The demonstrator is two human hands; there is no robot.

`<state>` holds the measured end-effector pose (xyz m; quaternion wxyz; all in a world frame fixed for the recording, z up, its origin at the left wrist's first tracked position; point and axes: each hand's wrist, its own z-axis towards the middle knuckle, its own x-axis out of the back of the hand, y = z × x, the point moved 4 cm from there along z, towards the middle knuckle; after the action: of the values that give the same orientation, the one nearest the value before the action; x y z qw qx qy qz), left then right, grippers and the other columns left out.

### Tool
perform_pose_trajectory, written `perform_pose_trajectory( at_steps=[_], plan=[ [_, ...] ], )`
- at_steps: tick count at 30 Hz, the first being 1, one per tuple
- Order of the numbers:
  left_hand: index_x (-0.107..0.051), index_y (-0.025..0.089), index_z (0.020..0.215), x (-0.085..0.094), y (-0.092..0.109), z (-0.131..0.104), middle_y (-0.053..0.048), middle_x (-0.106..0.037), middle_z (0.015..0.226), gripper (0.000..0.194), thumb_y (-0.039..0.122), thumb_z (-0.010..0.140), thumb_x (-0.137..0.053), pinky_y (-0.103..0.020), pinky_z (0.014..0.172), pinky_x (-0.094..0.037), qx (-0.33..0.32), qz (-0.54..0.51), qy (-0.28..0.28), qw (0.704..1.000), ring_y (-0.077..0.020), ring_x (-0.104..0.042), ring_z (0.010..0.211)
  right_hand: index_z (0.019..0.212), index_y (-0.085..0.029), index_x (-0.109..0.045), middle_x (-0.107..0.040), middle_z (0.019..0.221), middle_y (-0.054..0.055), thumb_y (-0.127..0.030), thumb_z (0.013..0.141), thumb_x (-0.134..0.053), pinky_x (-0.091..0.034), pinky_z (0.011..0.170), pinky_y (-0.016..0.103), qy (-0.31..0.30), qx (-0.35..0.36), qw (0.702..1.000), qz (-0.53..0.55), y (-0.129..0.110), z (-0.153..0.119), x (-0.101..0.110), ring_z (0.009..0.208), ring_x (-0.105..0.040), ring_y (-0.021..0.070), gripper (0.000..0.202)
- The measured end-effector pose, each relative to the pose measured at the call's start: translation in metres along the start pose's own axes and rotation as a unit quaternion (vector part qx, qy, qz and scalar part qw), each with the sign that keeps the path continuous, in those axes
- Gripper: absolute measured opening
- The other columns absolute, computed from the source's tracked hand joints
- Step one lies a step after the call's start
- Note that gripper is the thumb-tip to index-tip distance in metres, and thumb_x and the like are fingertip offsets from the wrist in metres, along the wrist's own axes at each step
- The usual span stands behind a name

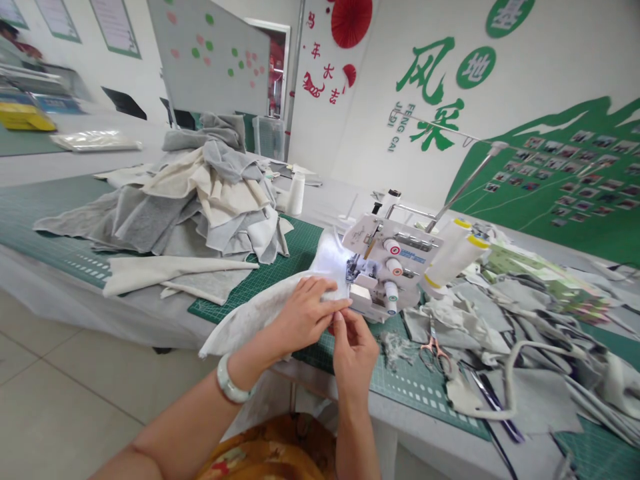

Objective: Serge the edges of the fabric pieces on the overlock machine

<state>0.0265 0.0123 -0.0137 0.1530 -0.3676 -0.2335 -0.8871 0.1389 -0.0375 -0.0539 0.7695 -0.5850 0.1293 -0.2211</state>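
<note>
A white serger sewing machine stands on the green cutting mat, its lamp lighting the needle area. Pale fabric runs from the machine's left side down to the mat's front edge. My left hand, below a pale bangle, presses on this fabric just left of the machine, its fingers pointing right. Close by, my right hand pinches the fabric's near edge between thumb and finger, touching the left fingertips. The bit of cloth within the pinch is mostly hidden.
A tall heap of grey and cream cloth pieces lies to the left, with folded pieces before it. Thread cones stand behind the machine. On the right are scissors, a dark-handled tool and fabric scraps. A person is far left.
</note>
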Motion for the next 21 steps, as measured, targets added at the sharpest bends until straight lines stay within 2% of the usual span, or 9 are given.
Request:
perform_pose_trajectory(
  at_steps=[21],
  plan=[
    [-0.063, 0.026, 0.124, -0.0015, -0.0018, 0.0009, -0.011, -0.053, 0.121, 0.040, 0.012, 0.088, -0.050, -0.047, 0.100, -0.040, -0.003, 0.012, 0.004, 1.000, -0.0261, -0.047, 0.112, 0.091, -0.016, -0.069, -0.070, 0.086, 0.004, -0.037, 0.086, -0.062, -0.054, 0.077, 0.029, 0.013, 0.005, 1.000, 0.027, 0.0007, 0.0027, -0.0016, 0.079, -0.066, 0.0166, 0.023]
  ],
)
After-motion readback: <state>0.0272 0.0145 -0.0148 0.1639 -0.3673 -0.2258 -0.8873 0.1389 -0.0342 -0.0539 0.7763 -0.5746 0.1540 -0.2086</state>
